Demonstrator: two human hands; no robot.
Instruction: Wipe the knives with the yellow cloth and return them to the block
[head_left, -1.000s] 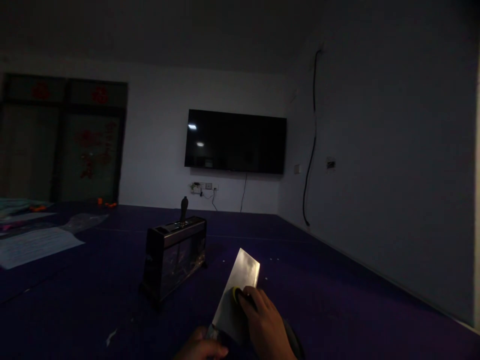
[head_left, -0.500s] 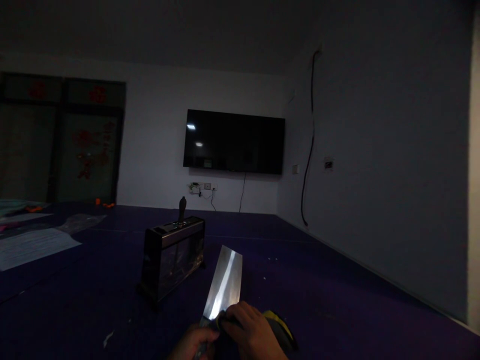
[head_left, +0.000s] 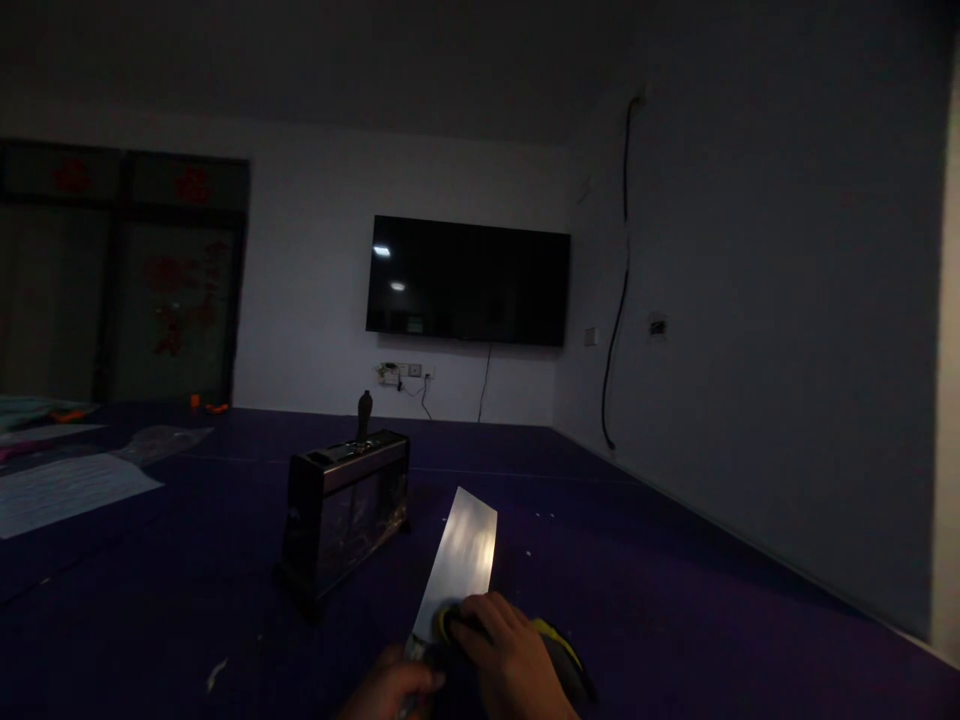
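Note:
A broad steel cleaver (head_left: 459, 560) points away from me over the dark purple table (head_left: 675, 620), its blade tilted up to the right. My left hand (head_left: 390, 690) is closed round the cleaver's handle at the bottom edge of the view. My right hand (head_left: 510, 660) presses a yellow and dark cloth (head_left: 559, 655) against the near part of the blade, fingers curled over it. A dark knife block (head_left: 345, 510) stands just beyond and left of the blade, with one dark knife handle (head_left: 364, 412) sticking up from it.
The room is dim. White sheets (head_left: 67, 485) and clear plastic (head_left: 161, 440) lie on the table at far left. A wall-mounted television (head_left: 466, 282) hangs ahead, a cable (head_left: 619, 290) runs down the right wall. A small white scrap (head_left: 217, 675) lies near the front.
My right hand with the cloth slid back down the blade toward the handle, then a little forward again. The blade swung slightly left and back to the right.

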